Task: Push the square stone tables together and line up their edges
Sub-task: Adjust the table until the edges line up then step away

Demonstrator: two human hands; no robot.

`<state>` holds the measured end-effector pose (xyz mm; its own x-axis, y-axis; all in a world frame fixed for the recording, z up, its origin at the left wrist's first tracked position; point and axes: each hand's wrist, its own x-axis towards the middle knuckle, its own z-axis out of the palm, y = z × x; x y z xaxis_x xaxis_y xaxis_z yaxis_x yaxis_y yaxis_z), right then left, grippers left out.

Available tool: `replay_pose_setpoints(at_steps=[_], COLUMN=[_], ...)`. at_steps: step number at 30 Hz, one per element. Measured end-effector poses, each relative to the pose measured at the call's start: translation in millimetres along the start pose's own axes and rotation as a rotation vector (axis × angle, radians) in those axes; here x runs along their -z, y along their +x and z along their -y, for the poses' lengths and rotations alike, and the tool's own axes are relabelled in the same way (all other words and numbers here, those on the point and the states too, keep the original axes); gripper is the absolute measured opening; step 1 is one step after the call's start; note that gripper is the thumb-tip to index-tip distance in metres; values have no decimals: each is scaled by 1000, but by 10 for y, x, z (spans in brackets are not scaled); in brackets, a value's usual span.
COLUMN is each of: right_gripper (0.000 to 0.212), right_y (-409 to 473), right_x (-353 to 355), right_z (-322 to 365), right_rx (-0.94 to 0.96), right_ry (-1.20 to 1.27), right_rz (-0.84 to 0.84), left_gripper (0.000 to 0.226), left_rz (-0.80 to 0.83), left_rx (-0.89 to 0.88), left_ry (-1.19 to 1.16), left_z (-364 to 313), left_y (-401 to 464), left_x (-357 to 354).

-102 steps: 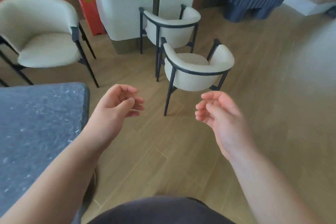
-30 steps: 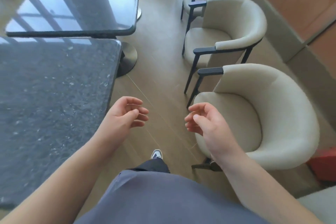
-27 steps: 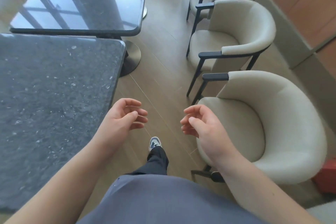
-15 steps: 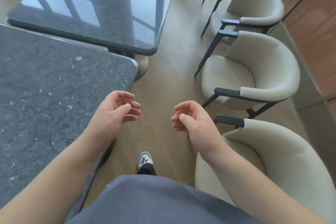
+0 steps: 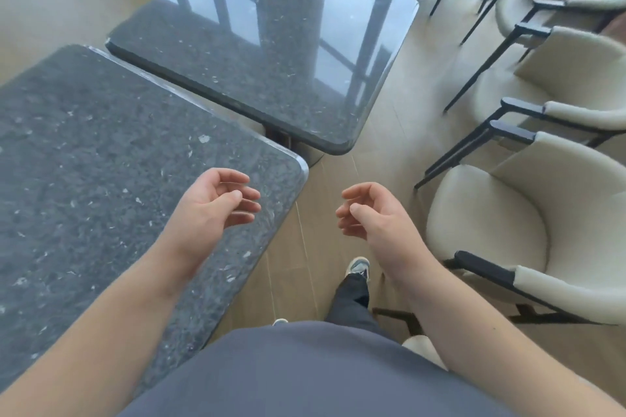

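Speckled dark-grey stone, square, rounded corners: near tabletop [image 5: 101, 179]. It fills the left of the view, its right edge running from the near left up to a corner ahead of the left hand.

Dark polished stone, square, glossy with window reflections: far tabletop [image 5: 271, 54]. It lies ahead and slightly right of the near one. The facing edges run roughly parallel with a narrow dark gap between them. The far one is offset to the right, so its near corner juts past the near tabletop's corner; the side edges are not in line.

Cream upholstered armchairs with black metal frames [image 5: 508, 230]: a row on the right, well apart from both tabletops across the pale wood-plank floor [image 5: 382, 132].

Left hand [image 5: 211, 203]: hovers over the near tabletop's right corner region, fingers [image 5: 249, 195] loosely curled, holding nothing; whether it touches the stone cannot be told. The nearer hand to both tabletops.

Right hand [image 5: 369, 213]: over the floor between tabletop and armchairs, fingers loosely curled, empty.

Judgement: the far tabletop lies forward and left of the hands; closing the gap and correcting the rightward offset remain.
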<state>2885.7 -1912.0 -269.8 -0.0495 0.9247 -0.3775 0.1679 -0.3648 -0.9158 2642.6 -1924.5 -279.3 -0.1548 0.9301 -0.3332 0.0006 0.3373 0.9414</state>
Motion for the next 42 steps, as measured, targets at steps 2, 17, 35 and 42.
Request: replay_pose_setpoints(at_steps=[2, 17, 35, 42], right_gripper=[25, 27, 16, 57], right_y=[307, 2502, 3236, 3230], right_x=[40, 680, -235, -563], right_z=[73, 483, -910, -1017], right_rx=[17, -121, -800, -981], right_ry=[-6, -274, -396, -30], right_rz=[61, 683, 600, 480], left_gripper=[26, 23, 14, 30], left_rz=[-64, -493, -833, -1039], left_rx=[2, 278, 743, 621], left_ry=[-22, -369, -1254, -1575], left_z=[-53, -8, 1512, 1866], left_y=[197, 1284, 1660, 1725], left_x=[-50, -1451, -1708, -1472])
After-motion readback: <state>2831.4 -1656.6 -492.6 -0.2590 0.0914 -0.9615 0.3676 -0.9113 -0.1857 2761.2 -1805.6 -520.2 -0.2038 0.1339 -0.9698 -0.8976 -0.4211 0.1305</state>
